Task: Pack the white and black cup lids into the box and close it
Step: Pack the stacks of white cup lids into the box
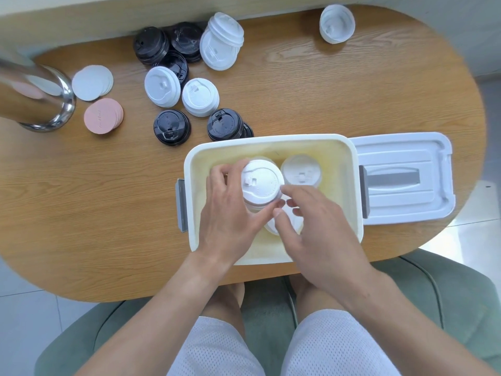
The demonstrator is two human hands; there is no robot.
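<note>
A cream open box (349,169) sits at the table's near edge. Inside it my left hand (227,210) grips a stack of white lids (261,185) from the left side. My right hand (317,226) touches the same stack's lower right edge with its fingertips. Another white lid stack (301,170) rests in the box's far right. Partly hidden beneath my right hand lies a further white lid (271,226). The box's white cover (404,180) lies to the right. Loose white lids (162,86) (200,97) (221,42) and black lids (172,127) (225,124) (151,44) wait at the back left.
A shiny metal canister (40,99) stands at the far left, with white discs (92,82) and pink discs (103,115) beside it. A white lid stack (337,23) lies on its side at the back right. A green chair (447,294) is under me.
</note>
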